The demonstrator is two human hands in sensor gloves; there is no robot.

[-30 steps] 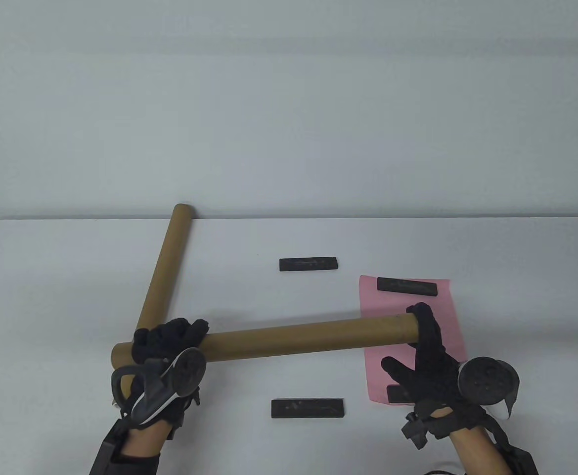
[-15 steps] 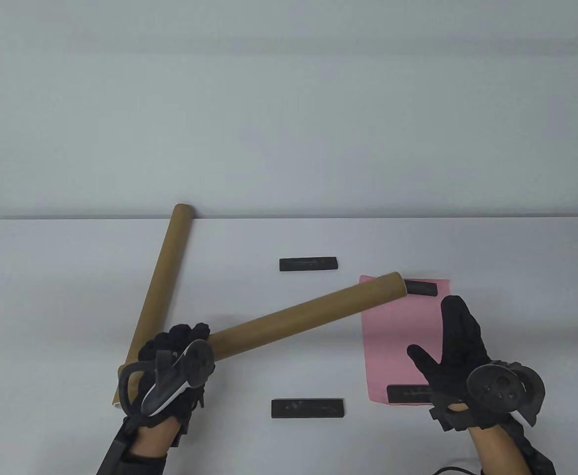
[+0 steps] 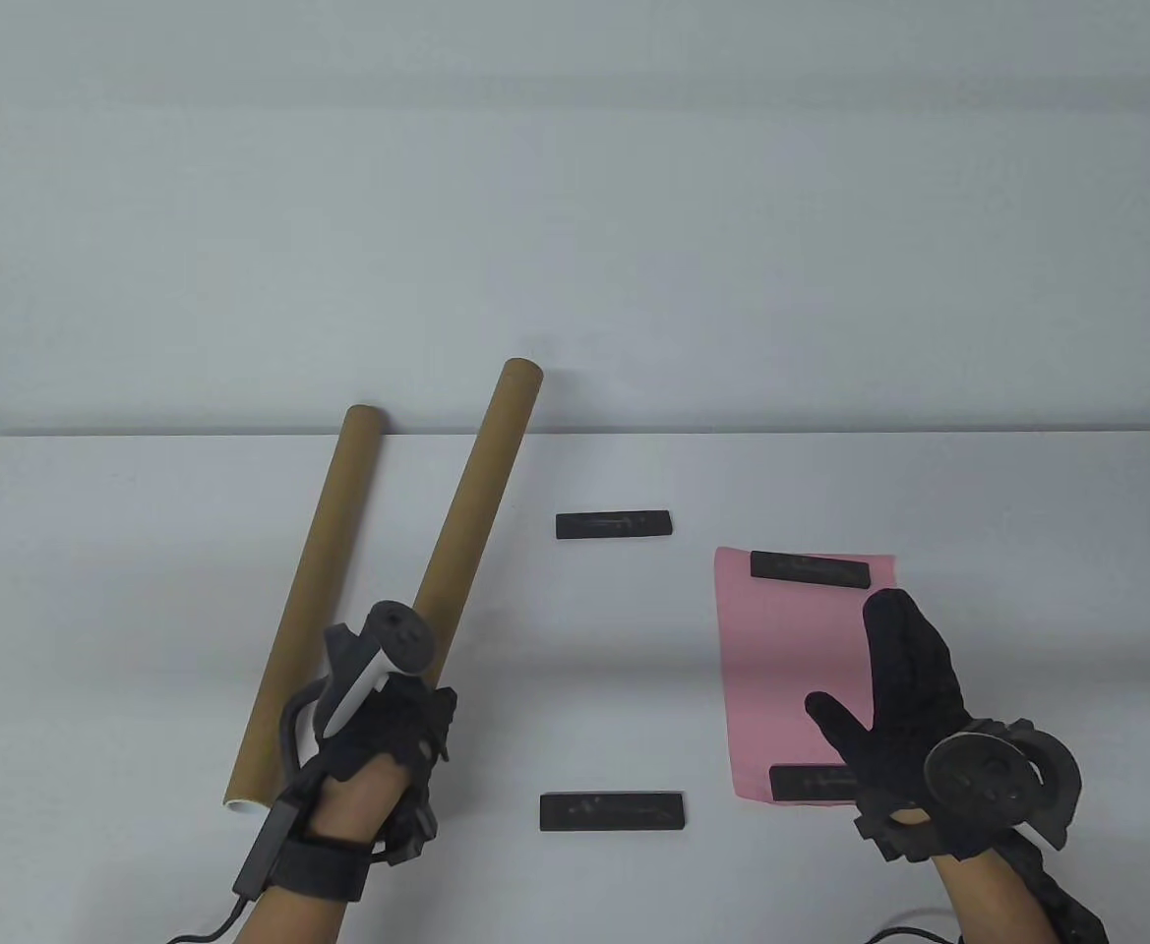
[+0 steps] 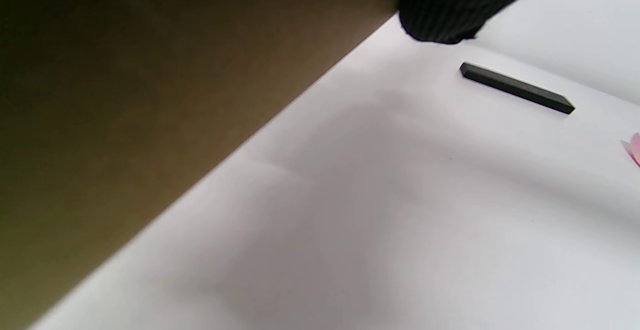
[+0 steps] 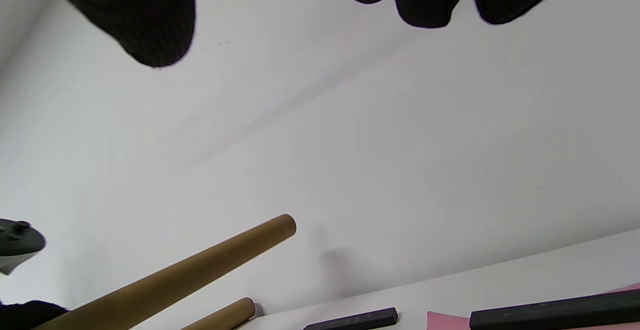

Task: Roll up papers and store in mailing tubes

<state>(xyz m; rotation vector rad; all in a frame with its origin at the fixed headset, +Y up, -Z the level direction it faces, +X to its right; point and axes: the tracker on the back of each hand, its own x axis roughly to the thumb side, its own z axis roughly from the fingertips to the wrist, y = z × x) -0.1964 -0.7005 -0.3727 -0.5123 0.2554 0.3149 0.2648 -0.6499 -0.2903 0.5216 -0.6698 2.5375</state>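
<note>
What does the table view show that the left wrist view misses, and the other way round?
Only the table view shows both gloved hands, the left hand gripping a mailing tube, the right hand spread above the pink paper, plus a second tube lying on the table and four black bars, two weighting the paper. Only the left wrist view shows the held tube up close, filling its left side, with a gloved fingertip against it. Both show the white table, the held tube, the far middle bar and some pink paper.

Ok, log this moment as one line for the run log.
left hand: grips raised tube | right hand: open, over pink paper | second tube: on table | paper: flat, unrolled
</note>
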